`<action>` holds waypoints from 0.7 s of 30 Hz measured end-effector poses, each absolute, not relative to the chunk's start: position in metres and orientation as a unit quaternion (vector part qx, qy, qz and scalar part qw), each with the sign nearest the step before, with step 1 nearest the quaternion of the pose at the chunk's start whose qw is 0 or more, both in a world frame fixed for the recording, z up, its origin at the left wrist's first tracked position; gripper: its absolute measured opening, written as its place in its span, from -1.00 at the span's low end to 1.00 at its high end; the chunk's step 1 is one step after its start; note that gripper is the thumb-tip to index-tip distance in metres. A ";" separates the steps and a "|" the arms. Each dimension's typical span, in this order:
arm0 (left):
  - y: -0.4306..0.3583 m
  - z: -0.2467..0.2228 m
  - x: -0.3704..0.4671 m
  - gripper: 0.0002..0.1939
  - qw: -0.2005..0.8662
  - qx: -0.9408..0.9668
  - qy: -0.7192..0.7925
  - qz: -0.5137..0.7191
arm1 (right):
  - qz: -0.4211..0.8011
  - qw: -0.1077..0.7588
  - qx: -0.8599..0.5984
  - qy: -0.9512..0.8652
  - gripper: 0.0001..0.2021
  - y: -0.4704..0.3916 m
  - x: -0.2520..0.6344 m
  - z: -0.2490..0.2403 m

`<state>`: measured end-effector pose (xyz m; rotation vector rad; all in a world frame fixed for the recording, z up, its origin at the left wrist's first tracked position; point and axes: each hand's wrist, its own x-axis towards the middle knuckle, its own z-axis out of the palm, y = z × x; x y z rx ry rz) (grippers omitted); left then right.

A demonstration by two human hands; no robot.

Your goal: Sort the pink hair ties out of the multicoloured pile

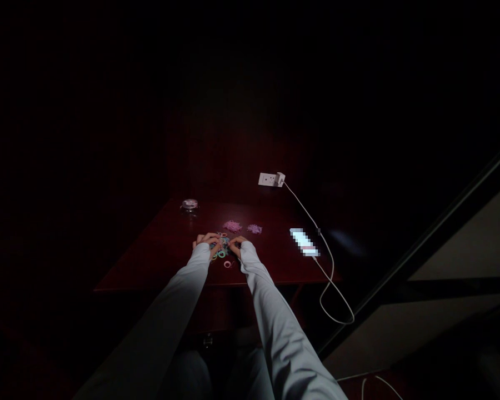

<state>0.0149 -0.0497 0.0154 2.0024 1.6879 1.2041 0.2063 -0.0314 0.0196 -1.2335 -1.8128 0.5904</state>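
A small pile of multicoloured bands [221, 254], with green, yellow and teal ones among them, lies on the dark red table between my hands. My left hand [207, 240] is at the left side of the pile, its fingers bent over the bands. At the right side, my right hand [238, 243] has its fingertips pinched together close to the left fingertips. What the fingertips hold is too small to name. A pink ring [227, 265] lies nearer the table's front edge. Beyond the hands sit a pink heap [233, 226] and a purple heap [254, 229] of small bands.
A clear round container [189, 204] stands at the table's back left. On the right lies a lit phone [304, 242]. Its white cable [333, 261] loops past the table's right edge and up to a wall socket [269, 179].
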 end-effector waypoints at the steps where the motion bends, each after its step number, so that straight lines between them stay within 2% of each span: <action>1: -0.049 0.015 0.015 -0.77 0.129 0.688 0.582 0.414 | 0.234 0.423 -0.491 -0.724 -0.83 -0.031 0.206 0.019; 21: -0.053 0.024 0.016 -0.78 0.129 0.680 0.595 0.408 | 0.237 0.421 -0.504 -0.716 -0.76 -0.032 0.208 0.014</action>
